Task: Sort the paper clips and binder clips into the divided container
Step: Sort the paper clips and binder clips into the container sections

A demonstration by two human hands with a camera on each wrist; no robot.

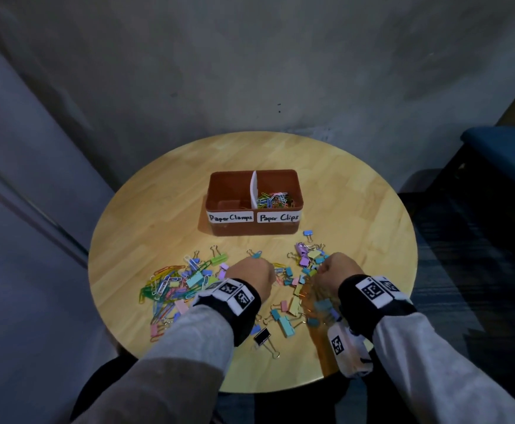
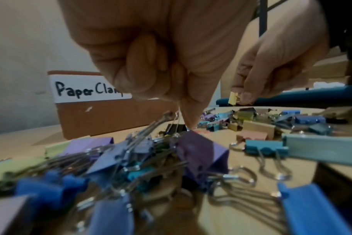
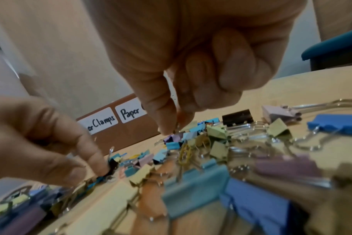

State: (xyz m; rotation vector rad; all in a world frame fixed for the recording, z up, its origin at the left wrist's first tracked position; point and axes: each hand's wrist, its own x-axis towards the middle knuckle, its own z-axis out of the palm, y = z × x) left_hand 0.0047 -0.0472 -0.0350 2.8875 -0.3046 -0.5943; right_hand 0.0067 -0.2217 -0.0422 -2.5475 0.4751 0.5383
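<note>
Beyond the fingertips of both hands, toward the far side of the round wooden table point(image 1: 146, 215), stands the brown divided container point(image 1: 254, 231). A white divider point(image 1: 253, 191) splits it in two. The right compartment, labelled "Paper Clips", holds a heap of coloured paper clips point(image 1: 276, 199); the left one, labelled "Paper Clamps", shows almost nothing but its bare floor.

The left hand point(image 1: 250, 275) is curled, thumb and forefinger pressed together on the thin wire handle of a small black binder clip point(image 2: 176, 128) just under the fingertips. The right hand point(image 1: 337, 272) is curled likewise; its thumb and forefinger pinch a small yellow binder clip point(image 2: 233, 98) clear of the table.

Under and around both sets of fingers lie the loose binder clips point(image 1: 293, 304) — pastel blue, yellow, pink, purple and one black point(image 1: 262, 336) nearest the person. To the outside of the left hand's fingers a tangle of unsorted paper clips point(image 1: 164, 286) lies mixed with more binder clips. A single blue binder clip point(image 1: 307, 233) lies between the right fingertips and the container's front wall.
</note>
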